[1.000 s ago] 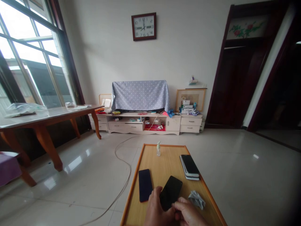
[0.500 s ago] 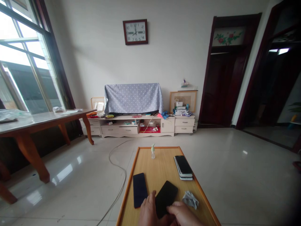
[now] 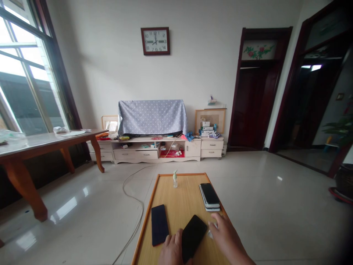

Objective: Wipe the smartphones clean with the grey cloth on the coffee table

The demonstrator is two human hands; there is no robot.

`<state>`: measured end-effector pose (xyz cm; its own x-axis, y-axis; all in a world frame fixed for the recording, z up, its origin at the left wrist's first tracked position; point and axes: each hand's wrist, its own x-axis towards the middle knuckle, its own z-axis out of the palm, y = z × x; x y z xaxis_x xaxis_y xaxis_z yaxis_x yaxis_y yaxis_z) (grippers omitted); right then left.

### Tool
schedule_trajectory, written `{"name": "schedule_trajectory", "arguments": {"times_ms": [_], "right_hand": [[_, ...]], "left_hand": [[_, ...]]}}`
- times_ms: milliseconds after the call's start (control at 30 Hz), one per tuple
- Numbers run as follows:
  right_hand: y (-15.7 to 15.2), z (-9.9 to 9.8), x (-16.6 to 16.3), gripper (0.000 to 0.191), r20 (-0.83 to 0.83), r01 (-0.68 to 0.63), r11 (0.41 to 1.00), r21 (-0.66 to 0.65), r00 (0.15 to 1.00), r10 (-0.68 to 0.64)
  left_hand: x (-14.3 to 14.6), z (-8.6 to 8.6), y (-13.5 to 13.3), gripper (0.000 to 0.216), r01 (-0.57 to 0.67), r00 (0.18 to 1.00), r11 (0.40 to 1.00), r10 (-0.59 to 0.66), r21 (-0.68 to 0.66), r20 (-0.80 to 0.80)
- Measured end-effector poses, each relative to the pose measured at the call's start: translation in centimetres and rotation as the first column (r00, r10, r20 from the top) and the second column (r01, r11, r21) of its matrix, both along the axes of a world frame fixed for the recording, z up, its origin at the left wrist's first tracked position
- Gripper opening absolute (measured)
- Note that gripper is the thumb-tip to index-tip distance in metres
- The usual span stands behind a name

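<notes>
My left hand [image 3: 171,249] grips the lower left edge of a black smartphone [image 3: 194,235], which lies slanted with its dark face up. My right hand [image 3: 224,233] is off the phone, over a crumpled grey cloth [image 3: 211,233]. Its thumb and forefinger are apart, and the hand hides most of the cloth. To the left lies a dark blue smartphone [image 3: 160,225] with a reddish lower edge. Beyond my right hand sits a stack of phones [image 3: 210,195], a black-screened one on top. A small clear pump bottle [image 3: 175,180] with a pale green top stands near the far edge.
These things are on a narrow wooden table [image 3: 184,187] with a raised orange-brown rim. A cable [image 3: 142,209] runs along the tiled floor to its left. A larger table [image 3: 55,141] stands by the window. A low white cabinet [image 3: 193,149] lines the far wall.
My right hand has left the black phone's lower edge and moved right, over the grey cloth. My left hand stays on the phone. The view has shifted slightly to the right.
</notes>
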<state>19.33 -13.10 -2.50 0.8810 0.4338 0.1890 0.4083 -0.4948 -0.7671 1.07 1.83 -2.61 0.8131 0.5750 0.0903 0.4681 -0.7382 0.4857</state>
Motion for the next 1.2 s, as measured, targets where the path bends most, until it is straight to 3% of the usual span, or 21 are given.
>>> {"name": "schedule_trajectory", "arguments": {"times_ms": [167, 267, 500, 633, 700, 867, 1000, 1200], "right_hand": [[-0.1, -1.8, 0.2, 0.013, 0.128, 0.001, 0.980, -0.200, 0.991, 0.025], [-0.1, -2.6, 0.5, 0.007, 0.119, 0.024, 0.979, -0.204, 0.993, 0.000], [-0.4, -0.9, 0.6, 0.013, 0.007, -0.012, 0.999, -0.039, 1.000, 0.012], [1.2, -0.5, -1.8, 0.017, -0.309, -0.144, 0.953, 0.265, 0.924, 0.225], [2.0, -0.8, -3.1, 0.017, -0.320, -0.195, 0.936, 0.292, 0.903, 0.288], [2.7, -2.0, -4.1, 0.013, 0.047, -0.194, 0.980, 0.034, 0.980, 0.192], [2.7, -2.3, -3.8, 0.014, 0.190, -0.106, 0.993, -0.051, 0.975, 0.113], [2.9, -1.4, -6.2, 0.031, 0.337, -0.167, 0.962, -0.216, 0.912, 0.233]], "left_hand": [[-0.3, 0.8, 0.1, 0.078, 0.054, 0.997, 0.998, -0.054, -0.011, -0.054], [-0.5, 1.2, 0.1, 0.075, 0.064, 0.987, 0.998, -0.064, -0.005, -0.144], [-1.1, 0.8, -0.1, 0.080, 0.007, 0.976, 0.999, 0.002, 0.040, -0.217], [-1.5, 0.8, -0.4, 0.082, -0.047, 0.965, 0.996, 0.066, 0.080, -0.253], [-1.7, 0.9, -0.6, 0.082, -0.058, 0.965, 0.994, 0.078, 0.089, -0.249], [-2.2, 0.9, -1.0, 0.074, -0.056, 0.974, 0.991, 0.082, 0.125, -0.210], [-2.4, 1.1, -1.3, 0.066, -0.076, 0.980, 0.987, 0.100, 0.144, -0.170], [-2.5, 1.7, -2.1, 0.064, -0.125, 0.979, 0.979, 0.148, 0.161, -0.138]]}}
